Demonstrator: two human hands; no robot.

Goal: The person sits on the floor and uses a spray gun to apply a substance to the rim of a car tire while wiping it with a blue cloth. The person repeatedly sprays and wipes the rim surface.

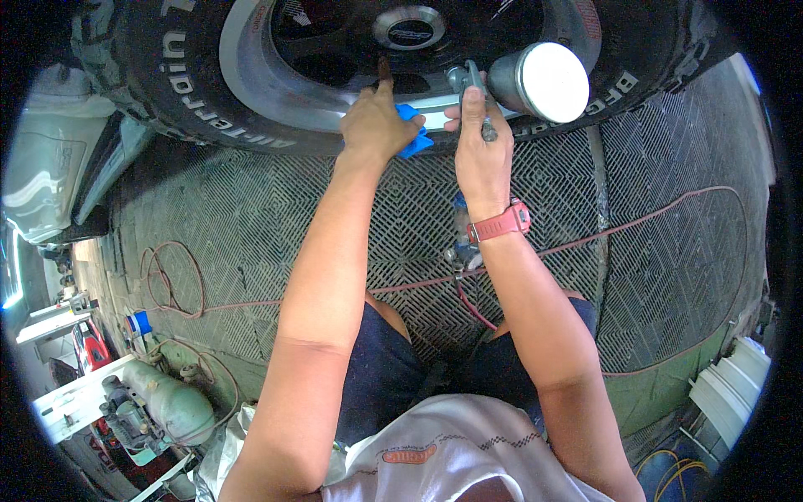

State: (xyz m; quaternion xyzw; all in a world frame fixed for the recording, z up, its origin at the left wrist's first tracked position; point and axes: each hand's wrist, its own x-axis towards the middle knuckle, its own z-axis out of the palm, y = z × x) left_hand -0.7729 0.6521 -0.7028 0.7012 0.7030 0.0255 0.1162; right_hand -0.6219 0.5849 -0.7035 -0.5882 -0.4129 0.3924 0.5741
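A large wheel stands across the top of the view, with a black lettered tyre (pixel 150 58), a silver rim (pixel 251 75) and a round centre cap (pixel 410 32). My left hand (pixel 375 121) is at the rim's lower edge, its index finger stretched toward the dark inner part. A crumpled blue cloth (pixel 412 144) is gripped under its other fingers. Just to the right, my right hand (pixel 487 155) is wrapped round the handle of a spray gun (pixel 470 77). The gun's round cup (pixel 552 84), pale at its end, sticks out to the right, in front of the tyre.
A red air hose (pixel 669 203) runs across the grey grid floor mat (pixel 234 217), with loops at left. Lower left stands a green compressor tank (pixel 171 400). A silver-white vehicle body (pixel 50 159) is at far left. White ribbed panels (pixel 732 381) stand at right.
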